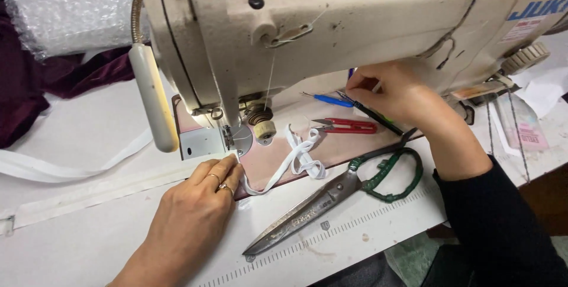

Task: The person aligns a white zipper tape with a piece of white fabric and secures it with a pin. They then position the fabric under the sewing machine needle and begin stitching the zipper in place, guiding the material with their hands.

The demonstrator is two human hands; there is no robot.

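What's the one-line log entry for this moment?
left hand: on white strip near needle | right hand: holding dark tool | scissors: idle on table

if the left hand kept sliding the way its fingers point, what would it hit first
Probably the presser foot and needle area of the sewing machine: the left hand points up along the white elastic band, fingertips already nearly there.
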